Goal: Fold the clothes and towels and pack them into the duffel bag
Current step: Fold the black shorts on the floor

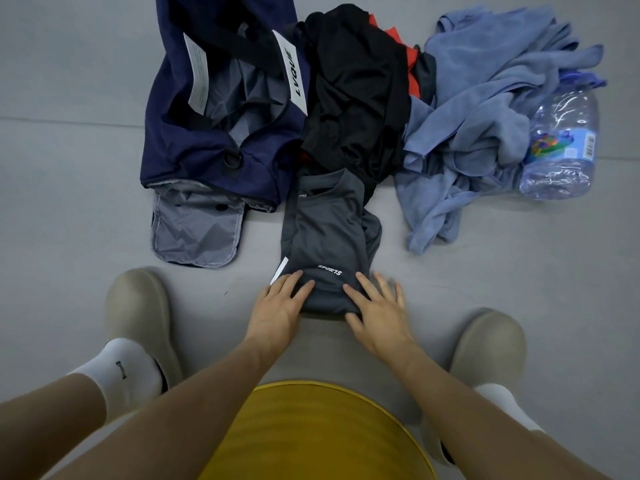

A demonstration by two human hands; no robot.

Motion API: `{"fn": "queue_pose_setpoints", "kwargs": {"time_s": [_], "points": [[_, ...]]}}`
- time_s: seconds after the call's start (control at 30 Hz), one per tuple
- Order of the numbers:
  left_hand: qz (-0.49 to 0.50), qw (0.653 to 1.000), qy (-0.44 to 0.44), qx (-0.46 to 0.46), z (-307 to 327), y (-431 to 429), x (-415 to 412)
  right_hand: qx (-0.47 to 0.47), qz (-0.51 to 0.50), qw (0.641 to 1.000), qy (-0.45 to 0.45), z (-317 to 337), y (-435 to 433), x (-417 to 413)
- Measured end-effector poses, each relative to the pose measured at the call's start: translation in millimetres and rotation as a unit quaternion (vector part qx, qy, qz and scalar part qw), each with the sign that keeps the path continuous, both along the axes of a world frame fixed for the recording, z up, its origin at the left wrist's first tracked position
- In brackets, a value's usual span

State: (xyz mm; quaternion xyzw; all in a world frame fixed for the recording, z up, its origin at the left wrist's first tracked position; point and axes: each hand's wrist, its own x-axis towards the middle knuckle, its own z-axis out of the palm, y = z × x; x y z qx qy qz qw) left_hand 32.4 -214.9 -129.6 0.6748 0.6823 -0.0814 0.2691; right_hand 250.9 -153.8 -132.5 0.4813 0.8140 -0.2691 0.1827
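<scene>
1. A person looks down at a pale grey floor (pixel 519 265). Bare floor lies to the far left of the bag, to the right below the towels, and in a strip between the shoes and the laundry.
2. A grey shirt (pixel 329 237) lies in the middle, just in front of the person. Its near edge sits between a beige left shoe (pixel 138 306) and a beige right shoe (pixel 488 348).
3. The shirt is folded into a narrow upright rectangle, collar at the far end. "SPORTS" is printed in white near the near edge, and a white tag (pixel 279 270) sticks out at its left side.
4. The left hand (pixel 280 306) lies flat on the shirt's near left corner, fingers straight and slightly apart.
5. The right hand (pixel 377 313) lies flat on the near right corner, fingers spread, the outer ones past the shirt's edge.
6. A navy duffel bag (pixel 194 147) lies open at the far left, touching the shirt's far left side; a grey flap (pixel 197 233) hangs from its near end.
7. A crumpled black garment (pixel 356 98) with orange-red cloth (pixel 398 39) under it lies beyond the shirt.
8. Blue towels (pixel 485 98) lie heaped at the far right, against a clear plastic bottle (pixel 561 147).
</scene>
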Motion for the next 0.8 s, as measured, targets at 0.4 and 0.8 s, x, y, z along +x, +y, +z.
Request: {"fn": "queue_pose_setpoints", "kwargs": {"time_s": [0.4,0.8], "points": [[0.167,0.976,-0.131,-0.050,50.7,32.3,-24.0,-0.154,-0.105,0.976,0.111,52.7,43.3,-10.0],[0.064,0.994,0.002,0.093,31.8,81.2,-22.3,-0.024,-0.254,0.959,0.126,20.7,71.9,-32.7]]}}
